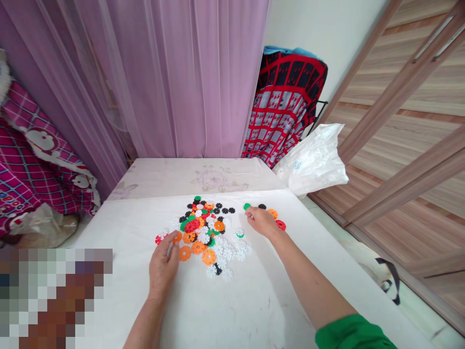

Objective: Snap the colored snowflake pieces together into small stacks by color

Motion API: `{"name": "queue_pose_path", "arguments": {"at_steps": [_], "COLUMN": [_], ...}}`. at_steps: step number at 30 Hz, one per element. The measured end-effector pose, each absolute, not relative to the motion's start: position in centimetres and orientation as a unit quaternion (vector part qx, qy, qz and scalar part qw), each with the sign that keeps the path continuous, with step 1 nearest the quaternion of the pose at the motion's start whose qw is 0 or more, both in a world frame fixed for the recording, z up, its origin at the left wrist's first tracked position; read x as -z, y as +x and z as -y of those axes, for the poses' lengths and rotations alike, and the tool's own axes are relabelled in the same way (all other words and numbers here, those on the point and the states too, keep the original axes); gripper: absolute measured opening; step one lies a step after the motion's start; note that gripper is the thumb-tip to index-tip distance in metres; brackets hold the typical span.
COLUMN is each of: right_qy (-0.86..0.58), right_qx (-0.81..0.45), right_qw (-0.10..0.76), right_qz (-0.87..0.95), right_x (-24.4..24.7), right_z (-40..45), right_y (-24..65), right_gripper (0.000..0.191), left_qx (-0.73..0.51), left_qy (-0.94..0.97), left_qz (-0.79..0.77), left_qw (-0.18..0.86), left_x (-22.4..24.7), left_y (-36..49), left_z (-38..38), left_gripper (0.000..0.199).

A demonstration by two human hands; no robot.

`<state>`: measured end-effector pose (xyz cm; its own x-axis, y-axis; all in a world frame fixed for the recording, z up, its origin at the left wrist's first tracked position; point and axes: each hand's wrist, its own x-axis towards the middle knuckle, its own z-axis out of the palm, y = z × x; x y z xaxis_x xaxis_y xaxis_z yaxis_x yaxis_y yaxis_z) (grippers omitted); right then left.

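Several flower-shaped plastic discs in orange, red, green, black and white lie in a loose pile [209, 231] on a white-covered table. My left hand [164, 259] is at the pile's left edge, its fingers curled and their tips at an orange disc [177, 237], which they partly hide. A red disc [158, 240] lies just beyond its knuckles. To the right of the pile, my right hand [261, 221] has its fingertips pinched together at a green disc [247, 206]. Near that hand lie a black disc [262, 206], an orange disc [272, 213] and a red disc [281, 225].
A white plastic bag [316, 157] stands by the table's far right corner. Purple curtains [189, 77] hang behind the table [232, 320]. Wooden cabinet doors [407, 116] rise on the right; a red-and-black patterned cloth [286, 102] and a pink plaid cloth [39, 165] flank the curtains.
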<state>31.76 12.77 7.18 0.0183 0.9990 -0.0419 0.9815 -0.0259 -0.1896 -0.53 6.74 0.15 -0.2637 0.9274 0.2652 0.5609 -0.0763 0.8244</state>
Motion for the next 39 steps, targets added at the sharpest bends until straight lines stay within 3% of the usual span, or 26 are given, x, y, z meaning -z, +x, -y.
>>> {"name": "queue_pose_path", "arguments": {"at_steps": [7,11,17,22,39], "right_qy": [-0.702,-0.715,-0.748,-0.738,-0.626], "right_qx": [-0.153,-0.148,-0.131,-0.130,-0.177], "right_qw": [0.095,0.091,0.103,0.096,0.040], "right_qz": [0.689,0.677,0.642,0.656,0.758], "right_x": [-5.4,-5.2,-4.9,-4.9,-6.1], "right_z": [-9.4,-10.0,-11.5,-10.4,-10.0], "right_y": [30.0,29.1,28.5,28.6,29.0], "right_gripper": [0.023,0.018,0.026,0.018,0.036], "left_qx": [-0.457,-0.459,-0.464,-0.457,-0.457], "left_qy": [0.583,0.582,0.571,0.571,0.569], "left_qz": [-0.645,-0.645,-0.649,-0.651,-0.652], "left_qw": [0.188,0.187,0.194,0.203,0.207], "left_x": [0.0,-0.1,-0.3,-0.5,-0.2], "left_y": [-0.7,-0.6,-0.5,-0.4,-0.4], "left_z": [-7.0,-6.9,-6.9,-6.8,-6.8], "left_gripper": [0.038,0.037,0.037,0.039,0.042]}}
